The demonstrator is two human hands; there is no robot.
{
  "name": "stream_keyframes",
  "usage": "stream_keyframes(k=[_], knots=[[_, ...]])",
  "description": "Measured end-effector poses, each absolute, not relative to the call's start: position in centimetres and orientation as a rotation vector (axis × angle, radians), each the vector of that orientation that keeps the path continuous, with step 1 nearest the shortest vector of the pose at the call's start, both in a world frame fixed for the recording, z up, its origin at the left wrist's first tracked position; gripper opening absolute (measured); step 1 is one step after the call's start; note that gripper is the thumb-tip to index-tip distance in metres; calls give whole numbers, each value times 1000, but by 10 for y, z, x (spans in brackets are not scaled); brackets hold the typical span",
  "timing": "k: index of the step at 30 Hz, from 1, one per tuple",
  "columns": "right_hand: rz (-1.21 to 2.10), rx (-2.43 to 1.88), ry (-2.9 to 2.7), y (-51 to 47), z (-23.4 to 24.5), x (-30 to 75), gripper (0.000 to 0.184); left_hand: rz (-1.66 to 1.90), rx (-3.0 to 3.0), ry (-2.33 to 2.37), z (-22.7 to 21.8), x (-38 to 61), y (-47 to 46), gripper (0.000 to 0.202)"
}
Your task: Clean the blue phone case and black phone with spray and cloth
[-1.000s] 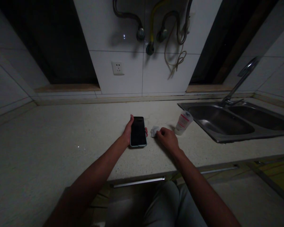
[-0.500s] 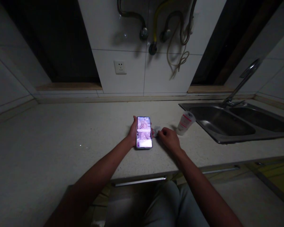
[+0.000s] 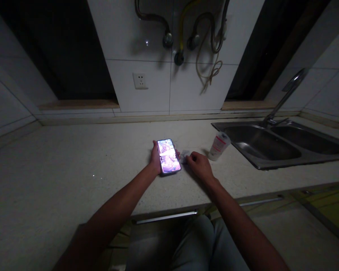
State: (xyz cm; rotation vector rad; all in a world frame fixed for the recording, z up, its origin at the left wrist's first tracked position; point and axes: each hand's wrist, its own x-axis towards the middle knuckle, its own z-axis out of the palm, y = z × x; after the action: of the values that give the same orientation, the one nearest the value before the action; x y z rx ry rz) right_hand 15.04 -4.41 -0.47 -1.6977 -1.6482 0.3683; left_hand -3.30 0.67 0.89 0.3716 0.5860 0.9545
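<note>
Smartphone, slim, rectangular, dark-edged, with a lit pink-and-violet screen [image 3: 168,156]: one, above the pale speckled stone countertop [image 3: 115,150], screen facing up, top edge tilted slightly leftward. Landmark for all entries below.

Left hand, bare [image 3: 155,157]: wrapped about the smartphone from its left side, thumb along the left edge, fingertips showing at the right edge.

Right hand, bare [image 3: 200,165]: just right of the smartphone, fingers curled in, thumb and fingertips at the tissue; in this dim light one cannot tell whether they pinch it or only touch it.

Tissue, white, crumpled, paper-like [image 3: 184,153]: between the smartphone and the right hand.

Cup, tall, translucent plastic, red-printed [image 3: 219,146]: right of the smartphone, beyond the right hand.

Sink, double-bowl, grey stainless steel [image 3: 267,164]: well to the smartphone's right.

Faucet, curved, chrome [image 3: 282,97]: far right of the smartphone and behind it.

Socket, square, white plastic [image 3: 140,81]: on the wall behind the smartphone, to its left.
</note>
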Motion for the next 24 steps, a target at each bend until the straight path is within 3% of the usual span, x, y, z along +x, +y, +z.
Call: stream_keyframes(k=[8,16,22,24], knots=[[748,-1230,-1662,-47,-5,141,42,1035,318,602,14,-25,2,82],[873,-1250,-1708,-50,-3,138,41,1132,364,706,20,-23,-1,77],[1017,-1252,-1606,-51,-1,136,42,1379,581,1050,4,-20,6,37],[1068,-1208,-1607,-51,0,135,43,1349,560,1016,-4,-23,12,35]])
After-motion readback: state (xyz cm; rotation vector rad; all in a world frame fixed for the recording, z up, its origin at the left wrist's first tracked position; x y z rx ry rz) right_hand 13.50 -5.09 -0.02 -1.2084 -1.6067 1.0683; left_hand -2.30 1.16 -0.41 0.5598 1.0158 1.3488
